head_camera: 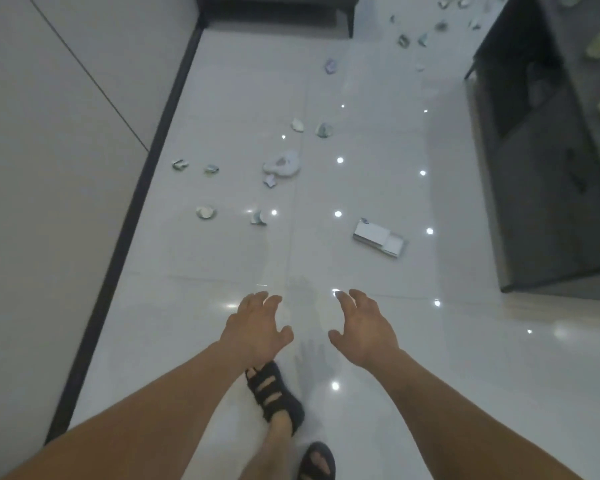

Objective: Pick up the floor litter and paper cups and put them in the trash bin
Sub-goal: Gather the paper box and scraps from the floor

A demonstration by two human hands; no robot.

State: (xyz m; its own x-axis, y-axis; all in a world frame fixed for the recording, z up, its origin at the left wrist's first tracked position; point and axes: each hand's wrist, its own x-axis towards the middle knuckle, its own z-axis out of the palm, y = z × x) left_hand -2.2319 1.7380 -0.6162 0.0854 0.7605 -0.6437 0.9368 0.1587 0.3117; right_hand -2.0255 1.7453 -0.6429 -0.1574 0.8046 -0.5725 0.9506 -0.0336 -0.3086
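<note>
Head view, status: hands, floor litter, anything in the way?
Open and empty: left hand, right hand. On floor ahead, untouched: crumpled white litter, flat box. No obstacle seen between.

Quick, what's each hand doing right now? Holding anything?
Left hand: open, fingers loosely curled, holding nothing.
Right hand: open, fingers loosely curled, holding nothing.

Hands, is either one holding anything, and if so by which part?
Nothing is held. The left hand and right hand are both empty, fingers spread above the floor; the litter lies ahead, untouched.
</note>
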